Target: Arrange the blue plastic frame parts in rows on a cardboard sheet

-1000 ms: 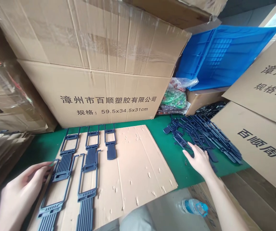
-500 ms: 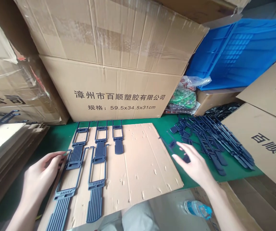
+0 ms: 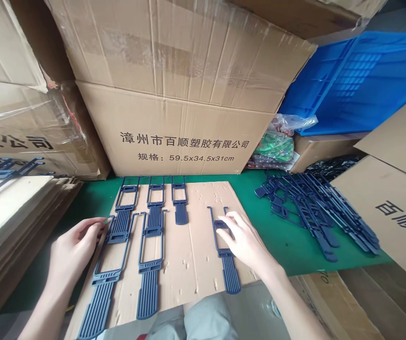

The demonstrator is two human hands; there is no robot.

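Note:
My right hand grips a dark blue plastic frame with a ribbed paddle end by its side, over the right part of a flat cardboard sheet. The thumb and fingers are curled at the frame's upper part. My left hand is at the sheet's left edge, fingers bent and pressed together beside the hooked top of another blue frame piece. What its fingertips hold, if anything, is hidden. More matching pieces lie in rows on the sheet, among them a second long one and a shorter-looking one farther back.
A pile of blue pieces lies on the green table at right. Behind stand a large printed carton and a blue crate. Stacked cardboard sheets, with blue pieces on top, are at left.
My right hand has moved left from beside the pile, bringing a blue frame piece over the cardboard sheet. My left hand stays at the sheet's left edge; the view has shifted slightly.

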